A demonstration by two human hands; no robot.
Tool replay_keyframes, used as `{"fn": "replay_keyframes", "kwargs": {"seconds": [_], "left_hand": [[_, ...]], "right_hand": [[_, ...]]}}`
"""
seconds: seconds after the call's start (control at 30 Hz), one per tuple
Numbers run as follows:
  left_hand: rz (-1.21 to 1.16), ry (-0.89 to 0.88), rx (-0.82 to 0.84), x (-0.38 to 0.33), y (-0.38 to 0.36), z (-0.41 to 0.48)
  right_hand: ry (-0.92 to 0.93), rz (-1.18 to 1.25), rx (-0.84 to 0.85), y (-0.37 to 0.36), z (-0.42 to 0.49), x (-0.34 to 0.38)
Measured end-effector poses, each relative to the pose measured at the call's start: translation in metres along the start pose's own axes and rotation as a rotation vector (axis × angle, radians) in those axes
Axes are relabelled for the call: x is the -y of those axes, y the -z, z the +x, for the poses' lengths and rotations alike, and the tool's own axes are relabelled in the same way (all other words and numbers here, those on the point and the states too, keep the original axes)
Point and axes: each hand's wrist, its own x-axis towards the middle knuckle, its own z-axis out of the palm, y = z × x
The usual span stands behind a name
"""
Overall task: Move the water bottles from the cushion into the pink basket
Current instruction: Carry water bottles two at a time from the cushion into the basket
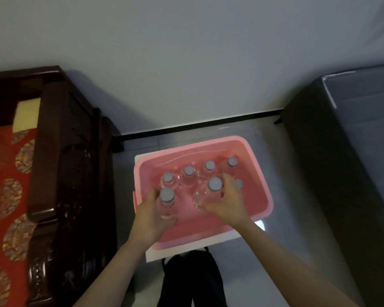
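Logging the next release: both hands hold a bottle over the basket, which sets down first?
Likely left. The left hand holds its bottle upright over bare floor of the pink basket; the right hand's bottle is tilted.

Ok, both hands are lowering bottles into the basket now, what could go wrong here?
The right hand holds its bottle tilted, close to the back row; it could knock one over. The left hand holds its bottle near the pink basket wall, so it might catch the rim.

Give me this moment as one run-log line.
left hand: holds bottle upright over pink basket | right hand: holds second bottle | back row: four bottles standing
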Motion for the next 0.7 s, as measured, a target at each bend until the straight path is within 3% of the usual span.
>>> {"fn": "replay_keyframes", "kwargs": {"seconds": [0.23, 0.4, 0.53, 0.7], "left_hand": [[-0.103, 0.174, -0.194, 0.012, -0.067, 0.040], [-0.079, 0.279, -0.195, 0.034, -0.083, 0.067], [-0.044, 0.241, -0.258, 0.046, -0.088, 0.076], [-0.004, 0.239, -0.186, 0.054, -0.096, 0.077]], "right_hand": [[0.059, -0.295, 0.150, -0.043, 0.046, -0.021], [0.041, -0.398, 0.248, -0.067, 0.059, -0.030], [0.014, -0.448, 0.241, -0.071, 0.063, -0.042], [0.021, -0.475, 0.261, -0.075, 0.066, -0.046]]}}
